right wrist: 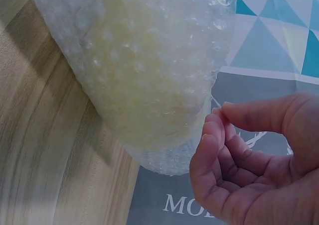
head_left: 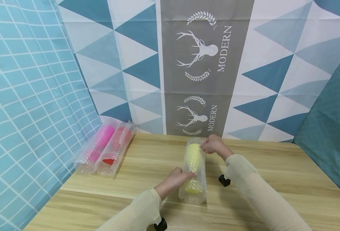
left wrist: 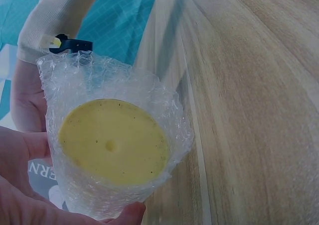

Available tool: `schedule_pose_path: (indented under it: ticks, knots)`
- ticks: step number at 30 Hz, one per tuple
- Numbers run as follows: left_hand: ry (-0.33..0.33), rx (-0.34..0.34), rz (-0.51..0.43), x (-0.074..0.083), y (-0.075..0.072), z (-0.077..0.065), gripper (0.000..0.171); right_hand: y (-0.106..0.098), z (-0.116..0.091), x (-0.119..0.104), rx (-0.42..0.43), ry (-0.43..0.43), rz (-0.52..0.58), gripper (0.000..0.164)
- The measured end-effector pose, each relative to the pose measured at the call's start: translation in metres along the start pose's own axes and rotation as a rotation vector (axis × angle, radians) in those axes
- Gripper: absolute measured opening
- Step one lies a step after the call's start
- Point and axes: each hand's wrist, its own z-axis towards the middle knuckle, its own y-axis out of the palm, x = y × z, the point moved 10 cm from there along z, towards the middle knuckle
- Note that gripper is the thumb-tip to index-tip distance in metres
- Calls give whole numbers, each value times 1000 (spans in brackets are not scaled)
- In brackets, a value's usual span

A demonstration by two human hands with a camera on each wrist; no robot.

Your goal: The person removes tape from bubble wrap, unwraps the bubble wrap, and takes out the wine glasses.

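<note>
A yellow cylinder [head_left: 192,157] lies wrapped in clear bubble wrap [head_left: 199,197] near the back of the table. My left hand [head_left: 175,180] grips the near part of the bundle, thumb on top. In the left wrist view its flat round end [left wrist: 112,140] shows through the wrap, with a small dimple at its centre. At the far right side of the bundle, my right hand [head_left: 215,145] pinches the edge of the bubble wrap [right wrist: 149,80] between thumb and forefinger. Its other fingers are curled in.
Two more bubble-wrapped bundles, one pink [head_left: 101,141] and one red [head_left: 116,147], lie side by side at the table's back left. The wooden table [head_left: 262,179] meets a patterned curtain [head_left: 141,64] behind and a blue gridded one [head_left: 28,96] on the left.
</note>
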Motion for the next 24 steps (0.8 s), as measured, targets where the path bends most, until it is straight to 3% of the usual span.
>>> schedule_pose_path:
  ticks: [24]
  knots:
    - [14, -16, -15, 1, 1, -1, 47, -9, -3, -3, 15, -27, 4, 13]
